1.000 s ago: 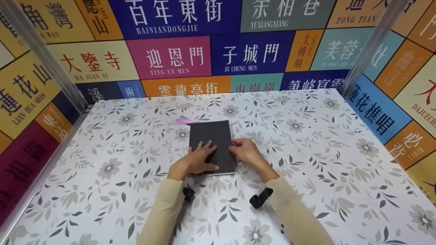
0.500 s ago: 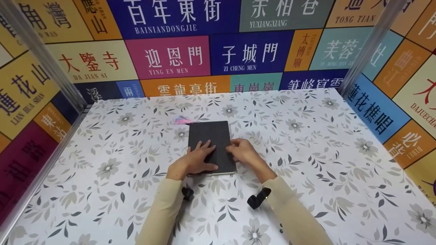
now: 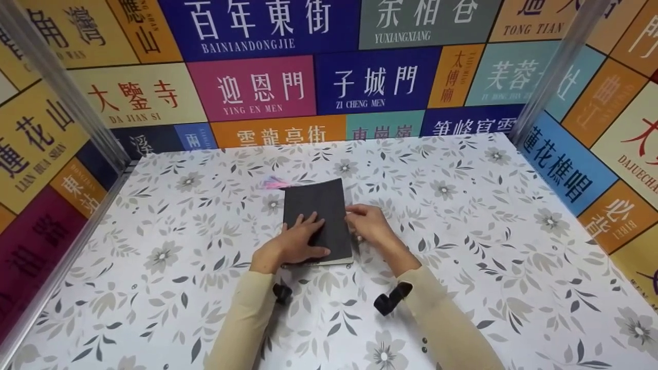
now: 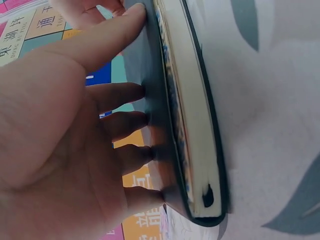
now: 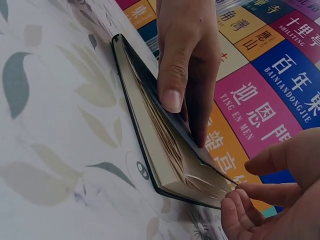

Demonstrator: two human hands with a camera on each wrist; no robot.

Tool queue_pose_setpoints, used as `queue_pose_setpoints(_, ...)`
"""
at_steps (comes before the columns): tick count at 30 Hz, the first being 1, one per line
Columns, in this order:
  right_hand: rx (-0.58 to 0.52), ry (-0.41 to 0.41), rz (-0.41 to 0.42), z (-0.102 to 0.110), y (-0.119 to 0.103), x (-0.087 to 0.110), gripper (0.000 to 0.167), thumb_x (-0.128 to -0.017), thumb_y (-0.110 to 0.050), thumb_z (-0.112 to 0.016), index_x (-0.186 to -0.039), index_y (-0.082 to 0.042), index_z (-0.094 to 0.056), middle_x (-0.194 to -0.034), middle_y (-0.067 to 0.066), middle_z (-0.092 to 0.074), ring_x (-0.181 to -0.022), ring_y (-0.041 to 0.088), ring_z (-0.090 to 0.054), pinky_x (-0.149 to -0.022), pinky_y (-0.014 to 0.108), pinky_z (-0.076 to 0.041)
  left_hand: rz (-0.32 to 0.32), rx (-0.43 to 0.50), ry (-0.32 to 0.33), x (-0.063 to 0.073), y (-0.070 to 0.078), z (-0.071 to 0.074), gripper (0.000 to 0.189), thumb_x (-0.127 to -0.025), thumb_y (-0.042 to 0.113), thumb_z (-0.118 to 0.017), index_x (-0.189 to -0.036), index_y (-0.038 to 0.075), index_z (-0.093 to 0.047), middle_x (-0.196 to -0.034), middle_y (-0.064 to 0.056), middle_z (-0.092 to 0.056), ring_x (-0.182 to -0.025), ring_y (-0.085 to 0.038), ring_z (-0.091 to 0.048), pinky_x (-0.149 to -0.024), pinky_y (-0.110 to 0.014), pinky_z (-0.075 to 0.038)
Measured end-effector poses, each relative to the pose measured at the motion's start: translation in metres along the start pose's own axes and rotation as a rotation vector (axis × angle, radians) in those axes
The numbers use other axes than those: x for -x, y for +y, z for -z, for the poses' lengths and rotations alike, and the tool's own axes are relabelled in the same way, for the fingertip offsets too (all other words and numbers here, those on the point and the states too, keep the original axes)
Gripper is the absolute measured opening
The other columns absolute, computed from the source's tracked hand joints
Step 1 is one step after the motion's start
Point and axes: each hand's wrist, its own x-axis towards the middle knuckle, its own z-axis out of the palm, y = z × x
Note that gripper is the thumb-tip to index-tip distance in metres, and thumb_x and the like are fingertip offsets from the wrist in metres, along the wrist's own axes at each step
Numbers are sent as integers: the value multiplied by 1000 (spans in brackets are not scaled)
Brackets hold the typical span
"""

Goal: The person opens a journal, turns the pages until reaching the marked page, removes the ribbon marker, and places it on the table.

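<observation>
A black-covered notebook lies on the flowered cloth, its front cover lifted a little along the right side. Cream pages and some bent brown-edged leaves show under that cover. My left hand rests on the cover with fingers spread; in the left wrist view its fingertips touch the black surface. At the right edge, the curled fingers of my right hand hold the raised cover; the right wrist view puts its fingertips right at the cover's corner. A pink and lilac tassel sticks out at the notebook's top left.
The flowered tablecloth spreads around the notebook on all sides. Colourful panels with Chinese lettering stand behind and at both sides. Clear corner posts rise at the table's back corners. Black wrist straps sit at the sleeves.
The notebook's right cover edge has risen slightly, with my right hand's fingertips at it, and more page edge shows at the bottom. My left hand stays on the cover.
</observation>
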Motion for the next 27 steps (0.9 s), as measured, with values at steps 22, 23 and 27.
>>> queue_pose_setpoints(22,-328,-132,8,-3,-14,5,51,-93,5,-51,-143,-1,-53,-134,22,-62,-94,15,-70,-77,24,-61,39,162,124,0,15,2,92,-95,73,-39,-160,10,-23,-167,-21,-17,-153,-48,-12,-123,-66,-14)
queue_pose_setpoints(23,-341,-145,14,-2,-14,5,50,-94,5,-52,-143,-2,-53,-136,22,-61,-97,16,-70,-80,24,-61,34,179,133,1,15,3,92,-95,73,-38,-160,10,-24,-166,-21,-18,-153,-48,-14,-124,-63,-16)
queue_pose_setpoints(27,-364,-216,71,-1,-11,5,46,-98,2,-48,-143,-3,-54,-142,20,-58,-108,19,-70,-92,31,-60,2,262,176,4,11,8,87,-97,68,-41,-159,8,-27,-161,-23,-32,-150,-42,-30,-124,-54,-27)
